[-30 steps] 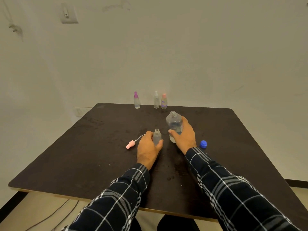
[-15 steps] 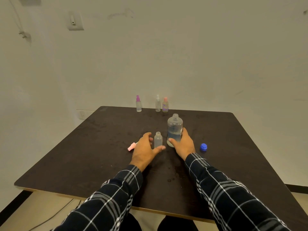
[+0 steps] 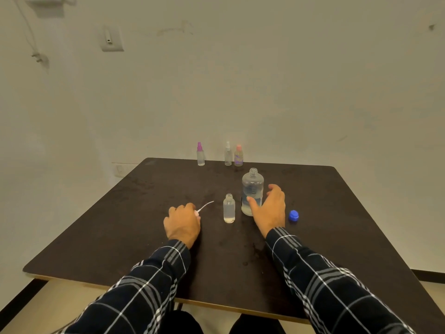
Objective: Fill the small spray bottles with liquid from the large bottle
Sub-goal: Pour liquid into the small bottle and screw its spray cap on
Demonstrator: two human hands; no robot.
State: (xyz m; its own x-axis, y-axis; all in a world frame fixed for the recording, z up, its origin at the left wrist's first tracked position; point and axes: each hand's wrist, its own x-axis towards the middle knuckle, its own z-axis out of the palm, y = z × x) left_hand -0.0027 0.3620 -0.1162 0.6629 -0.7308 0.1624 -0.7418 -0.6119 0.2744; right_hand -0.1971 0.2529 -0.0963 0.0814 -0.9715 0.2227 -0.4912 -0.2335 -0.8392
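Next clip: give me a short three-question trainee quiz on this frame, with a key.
1. True or false: the large clear plastic bottle wears its round blue cap.
2. Which hand grips the pink spray head with its thin tube? A) left hand B) right hand
3. How many capped small spray bottles stand at the dark table's far edge?
Key: 1 false; 2 A; 3 three.
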